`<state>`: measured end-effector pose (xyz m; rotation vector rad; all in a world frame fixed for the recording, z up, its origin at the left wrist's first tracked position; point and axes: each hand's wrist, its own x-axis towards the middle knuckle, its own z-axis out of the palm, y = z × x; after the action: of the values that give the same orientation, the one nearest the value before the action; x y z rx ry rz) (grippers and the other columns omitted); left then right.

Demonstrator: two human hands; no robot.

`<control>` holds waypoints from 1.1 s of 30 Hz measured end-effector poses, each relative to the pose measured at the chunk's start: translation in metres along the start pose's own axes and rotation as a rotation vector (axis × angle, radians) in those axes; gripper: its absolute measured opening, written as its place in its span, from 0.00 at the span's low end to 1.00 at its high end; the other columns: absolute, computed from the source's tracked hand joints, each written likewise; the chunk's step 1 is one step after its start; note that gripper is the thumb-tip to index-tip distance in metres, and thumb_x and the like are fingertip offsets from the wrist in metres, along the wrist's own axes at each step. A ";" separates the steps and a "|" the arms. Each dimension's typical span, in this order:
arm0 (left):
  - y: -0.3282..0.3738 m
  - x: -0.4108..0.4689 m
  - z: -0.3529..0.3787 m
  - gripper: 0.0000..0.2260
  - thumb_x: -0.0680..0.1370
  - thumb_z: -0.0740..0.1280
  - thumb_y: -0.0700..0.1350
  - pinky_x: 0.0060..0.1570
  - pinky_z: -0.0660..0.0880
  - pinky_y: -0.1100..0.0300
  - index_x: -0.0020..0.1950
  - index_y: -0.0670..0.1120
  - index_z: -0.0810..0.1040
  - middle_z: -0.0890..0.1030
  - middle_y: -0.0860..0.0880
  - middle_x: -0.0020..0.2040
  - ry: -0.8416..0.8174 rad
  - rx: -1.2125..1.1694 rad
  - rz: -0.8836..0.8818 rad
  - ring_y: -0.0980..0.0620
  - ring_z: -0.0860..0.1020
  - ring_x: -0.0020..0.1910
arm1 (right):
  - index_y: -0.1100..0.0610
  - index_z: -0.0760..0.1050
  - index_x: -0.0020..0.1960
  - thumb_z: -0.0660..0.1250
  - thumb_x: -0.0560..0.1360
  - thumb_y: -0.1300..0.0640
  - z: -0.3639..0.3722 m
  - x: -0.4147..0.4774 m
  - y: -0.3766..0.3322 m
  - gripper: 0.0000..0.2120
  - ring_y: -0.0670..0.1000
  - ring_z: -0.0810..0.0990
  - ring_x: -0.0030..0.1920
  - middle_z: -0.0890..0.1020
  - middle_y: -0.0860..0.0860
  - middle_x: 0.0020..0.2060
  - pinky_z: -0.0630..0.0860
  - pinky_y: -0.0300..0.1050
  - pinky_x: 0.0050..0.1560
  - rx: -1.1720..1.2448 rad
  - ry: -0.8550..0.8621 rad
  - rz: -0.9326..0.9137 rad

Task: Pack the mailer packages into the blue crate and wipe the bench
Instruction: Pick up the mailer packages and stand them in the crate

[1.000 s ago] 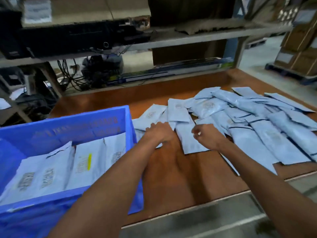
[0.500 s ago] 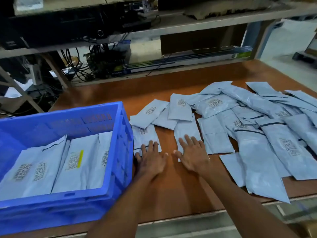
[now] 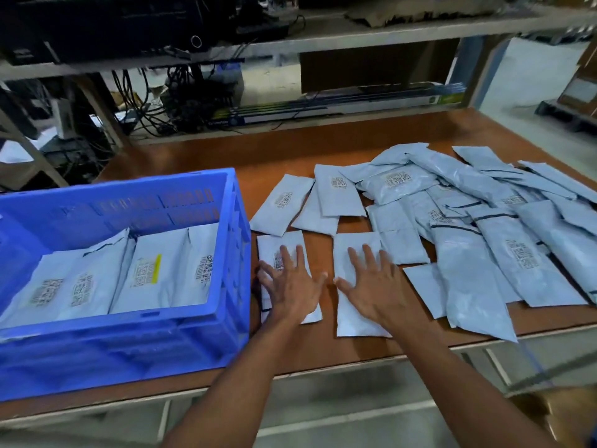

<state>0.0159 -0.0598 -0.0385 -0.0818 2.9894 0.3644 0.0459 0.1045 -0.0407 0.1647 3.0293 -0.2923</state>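
Observation:
A blue crate (image 3: 232, 227) stands on the left of the brown bench (image 3: 326, 347) with several pale blue mailer packages (image 3: 151, 273) upright inside. More mailers lie spread in a pile (image 3: 484, 240) over the bench's right half. My left hand (image 3: 290, 286) lies flat, fingers spread, on one small mailer (image 3: 269, 250) right beside the crate wall. Pressed flat in the same way, my right hand (image 3: 374, 286) rests on a second small mailer (image 3: 352, 321) next to the first. Neither hand grips anything.
A shelf (image 3: 323, 33) with dark equipment runs behind the bench, with tangled cables (image 3: 181, 101) and long flat boxes (image 3: 339, 108) below it. The bench's front edge is just under my forearms. Stacked cartons (image 3: 581, 88) stand on the floor at far right.
Both hands, curled over the mailers a second ago, have slid toward me and flattened out; two small mailers have come along under the palms, nearer the front edge.

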 end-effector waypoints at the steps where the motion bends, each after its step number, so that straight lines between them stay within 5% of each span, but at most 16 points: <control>1: 0.003 0.004 0.007 0.37 0.78 0.51 0.69 0.71 0.43 0.31 0.81 0.54 0.44 0.43 0.46 0.81 -0.025 0.017 -0.031 0.26 0.45 0.75 | 0.43 0.42 0.79 0.43 0.75 0.27 0.006 0.003 -0.002 0.38 0.60 0.45 0.79 0.46 0.50 0.80 0.48 0.61 0.76 -0.004 -0.030 0.015; 7: 0.000 -0.027 0.032 0.26 0.83 0.53 0.55 0.71 0.53 0.33 0.81 0.55 0.52 0.56 0.45 0.80 0.087 0.087 0.101 0.28 0.54 0.75 | 0.44 0.37 0.79 0.29 0.72 0.29 0.028 -0.029 -0.011 0.39 0.59 0.40 0.79 0.41 0.51 0.80 0.43 0.57 0.77 -0.042 -0.003 -0.122; 10: -0.001 -0.039 0.022 0.27 0.82 0.57 0.47 0.70 0.58 0.39 0.81 0.51 0.53 0.56 0.43 0.80 0.074 0.144 0.186 0.31 0.58 0.73 | 0.48 0.46 0.80 0.17 0.68 0.32 0.028 -0.034 -0.007 0.47 0.59 0.47 0.79 0.49 0.53 0.80 0.50 0.55 0.77 0.008 0.049 -0.185; 13: 0.002 -0.047 0.000 0.27 0.79 0.62 0.42 0.64 0.69 0.39 0.79 0.44 0.60 0.61 0.42 0.78 0.130 0.085 0.184 0.32 0.67 0.69 | 0.54 0.54 0.79 0.24 0.77 0.38 0.018 -0.034 -0.004 0.40 0.60 0.55 0.78 0.58 0.55 0.78 0.59 0.56 0.76 0.048 0.134 -0.187; 16: 0.014 -0.055 -0.057 0.25 0.76 0.62 0.43 0.56 0.75 0.42 0.74 0.44 0.70 0.70 0.42 0.73 0.265 0.057 0.263 0.33 0.74 0.60 | 0.58 0.55 0.79 0.38 0.80 0.48 -0.018 -0.024 -0.017 0.30 0.61 0.57 0.77 0.60 0.57 0.77 0.57 0.59 0.76 0.105 0.298 -0.206; 20: 0.008 -0.076 -0.168 0.27 0.81 0.57 0.48 0.66 0.64 0.41 0.80 0.50 0.57 0.58 0.46 0.79 0.542 -0.032 0.368 0.34 0.62 0.69 | 0.57 0.55 0.79 0.44 0.83 0.51 -0.104 -0.012 -0.075 0.26 0.57 0.54 0.78 0.59 0.55 0.78 0.52 0.61 0.76 0.302 0.580 -0.411; 26: -0.115 -0.065 -0.279 0.23 0.84 0.51 0.51 0.66 0.64 0.40 0.80 0.54 0.56 0.57 0.49 0.79 0.703 -0.028 0.270 0.38 0.61 0.69 | 0.60 0.61 0.77 0.53 0.83 0.54 -0.189 -0.036 -0.210 0.23 0.56 0.61 0.76 0.65 0.58 0.75 0.55 0.53 0.77 0.467 0.591 -0.620; 30: -0.251 -0.025 -0.274 0.25 0.82 0.44 0.56 0.63 0.67 0.39 0.78 0.52 0.58 0.63 0.43 0.76 0.580 0.140 0.162 0.35 0.67 0.68 | 0.62 0.63 0.74 0.51 0.82 0.53 -0.166 -0.027 -0.312 0.24 0.62 0.69 0.69 0.69 0.61 0.71 0.64 0.59 0.70 0.270 0.459 -0.742; 33: -0.339 -0.006 -0.261 0.25 0.80 0.48 0.52 0.55 0.72 0.36 0.74 0.44 0.66 0.70 0.39 0.71 0.393 0.253 0.097 0.33 0.73 0.63 | 0.54 0.57 0.76 0.46 0.82 0.47 -0.127 -0.017 -0.377 0.25 0.65 0.62 0.72 0.63 0.53 0.74 0.68 0.64 0.66 0.166 0.236 -0.656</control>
<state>0.0139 -0.4512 0.1333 0.0206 3.4070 -0.0301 0.0089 -0.2405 0.1549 -0.8537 3.1862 -0.6043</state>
